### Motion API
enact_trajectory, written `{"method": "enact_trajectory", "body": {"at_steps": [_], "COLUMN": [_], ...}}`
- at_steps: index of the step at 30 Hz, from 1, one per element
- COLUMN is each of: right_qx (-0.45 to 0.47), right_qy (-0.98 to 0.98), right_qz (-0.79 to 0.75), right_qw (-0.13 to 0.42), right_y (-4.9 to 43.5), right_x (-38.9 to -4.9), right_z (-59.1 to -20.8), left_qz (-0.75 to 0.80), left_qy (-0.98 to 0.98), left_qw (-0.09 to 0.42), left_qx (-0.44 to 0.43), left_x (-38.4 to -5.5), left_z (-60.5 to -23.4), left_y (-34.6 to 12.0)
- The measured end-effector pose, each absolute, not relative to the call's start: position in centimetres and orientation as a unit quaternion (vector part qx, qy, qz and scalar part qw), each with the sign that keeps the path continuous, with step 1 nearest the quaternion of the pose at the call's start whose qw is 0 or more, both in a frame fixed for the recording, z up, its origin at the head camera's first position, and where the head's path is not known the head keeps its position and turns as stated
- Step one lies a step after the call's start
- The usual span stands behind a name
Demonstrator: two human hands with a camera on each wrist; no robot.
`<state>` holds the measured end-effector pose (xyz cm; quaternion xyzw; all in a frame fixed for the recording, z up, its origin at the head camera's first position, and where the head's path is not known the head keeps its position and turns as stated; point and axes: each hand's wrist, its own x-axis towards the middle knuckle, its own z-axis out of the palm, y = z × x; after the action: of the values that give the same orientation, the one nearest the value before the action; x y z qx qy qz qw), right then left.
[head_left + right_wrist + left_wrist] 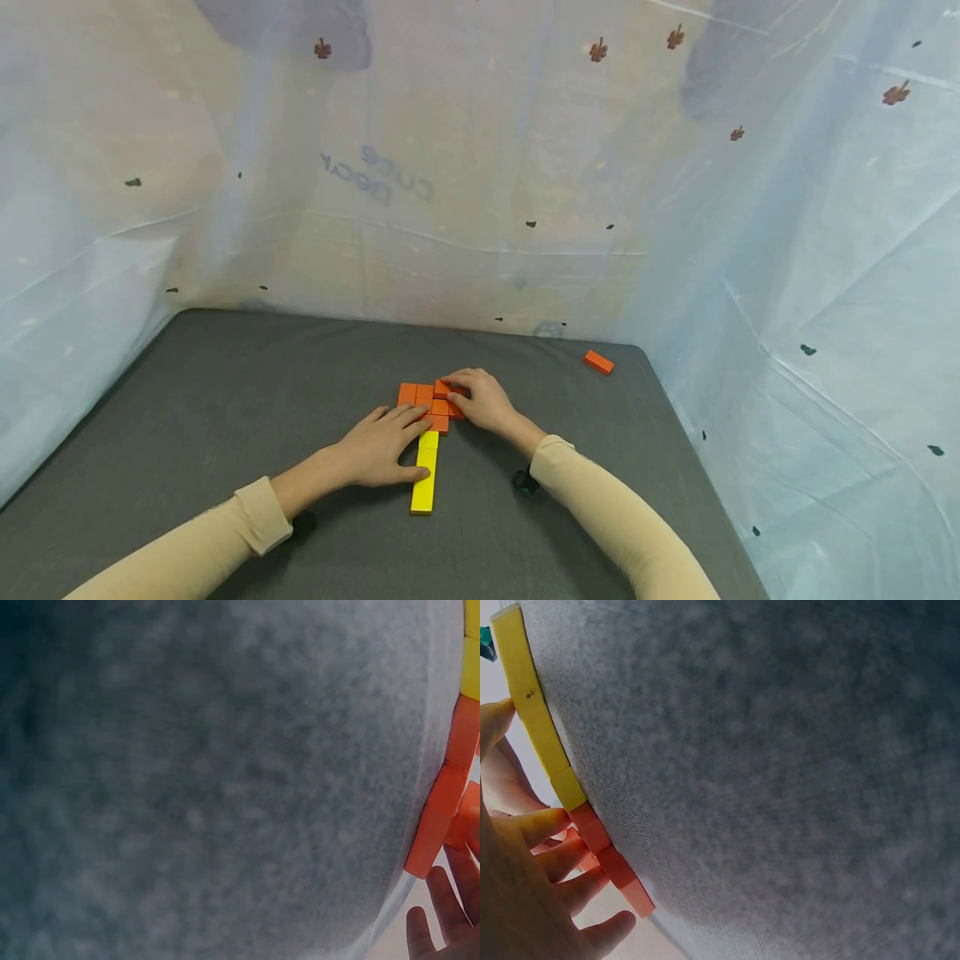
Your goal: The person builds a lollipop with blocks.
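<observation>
Orange blocks (407,393) lie close together on the dark grey table, with a strip of yellow blocks (423,497) running from them toward the person. My left hand (381,448) spreads over the left side, its fingertips on the orange blocks and its thumb against the yellow strip. The left wrist view shows those fingers nearly straight along the orange edge (613,866). At the far right of the group, my right hand (486,405) pinches an orange block (442,389) between thumb and fingers. Part of this grip is cut off in the right wrist view.
A single orange block (598,362) lies apart near the table's far right corner. Translucent printed sheeting (480,200) hangs behind the table (247,375) and along its sides. Dark wrist devices (526,481) sit by the cuffs.
</observation>
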<state>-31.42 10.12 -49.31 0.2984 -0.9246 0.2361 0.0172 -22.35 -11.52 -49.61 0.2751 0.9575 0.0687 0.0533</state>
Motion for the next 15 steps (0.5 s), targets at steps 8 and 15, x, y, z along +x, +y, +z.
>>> {"method": "enact_trajectory", "body": {"at_steps": [8, 15], "right_qx": [0.293, 0.299], "right_qy": [-0.929, -0.929], "right_qz": [0.226, 0.219], "right_qw": [-0.001, -0.010], "right_y": [9.90, 9.95], "right_x": [-31.48, -31.68], "right_z": [-49.33, -49.66], "left_qz": [0.071, 0.071], "left_qy": [0.956, 0.955], "left_qw": [0.055, 0.053], "left_qx": [0.280, 0.282], "left_x": [-22.53, -22.51], "left_z": [-49.80, -49.72], "left_y": [-11.56, -11.65]}}
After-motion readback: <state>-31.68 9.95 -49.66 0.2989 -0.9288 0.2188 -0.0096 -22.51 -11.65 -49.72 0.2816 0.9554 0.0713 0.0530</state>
